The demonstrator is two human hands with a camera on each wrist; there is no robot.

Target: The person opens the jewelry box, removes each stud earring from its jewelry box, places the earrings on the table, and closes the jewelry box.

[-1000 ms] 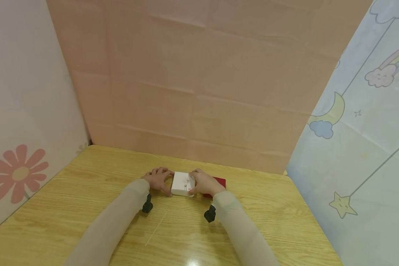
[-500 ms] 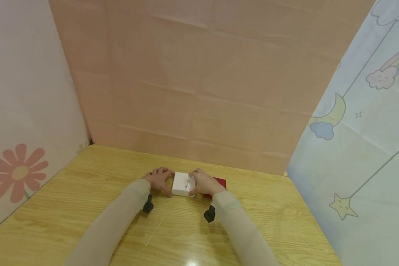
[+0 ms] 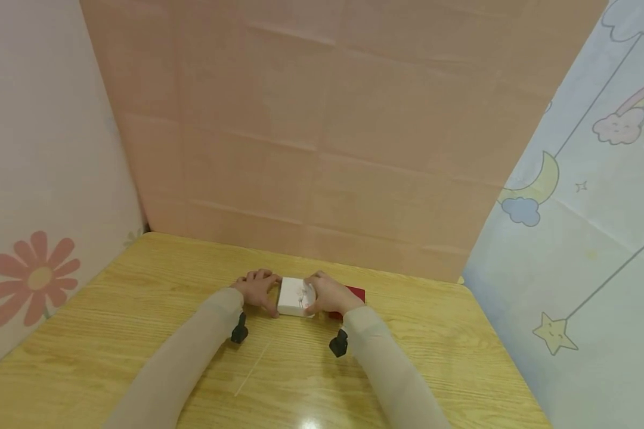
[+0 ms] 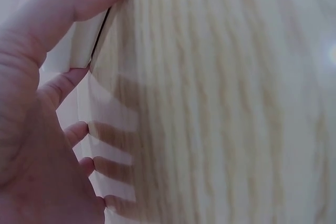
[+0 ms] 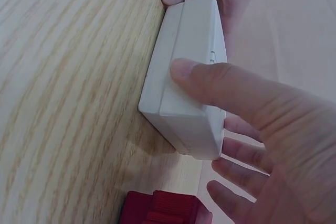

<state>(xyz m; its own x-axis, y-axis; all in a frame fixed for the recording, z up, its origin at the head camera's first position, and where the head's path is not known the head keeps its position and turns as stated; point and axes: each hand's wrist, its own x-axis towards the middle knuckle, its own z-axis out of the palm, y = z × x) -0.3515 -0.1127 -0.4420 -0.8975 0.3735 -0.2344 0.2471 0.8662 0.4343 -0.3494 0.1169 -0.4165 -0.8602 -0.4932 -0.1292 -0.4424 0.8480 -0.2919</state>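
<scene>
A small white box point(image 3: 291, 293) with a printed flower design on its lid lies flat on the table, between both hands. My left hand point(image 3: 255, 290) grips its left end, thumb and index finger at the lower edge while the other fingers spread onto the table. From the right, my right hand point(image 3: 330, 295) holds the lid, its thumb point(image 5: 210, 81) pressed to the near side. In the right wrist view a seam runs along the box side, with a strip of the base point(image 5: 163, 56) showing below the lid.
A red box point(image 3: 359, 293) sits just right of the white box, partly hidden behind my right hand. The wooden table point(image 3: 434, 339) ends at a peach backdrop point(image 3: 311, 149). Patterned sheets stand at both sides. A pale thin line point(image 3: 252, 369) marks the table in front.
</scene>
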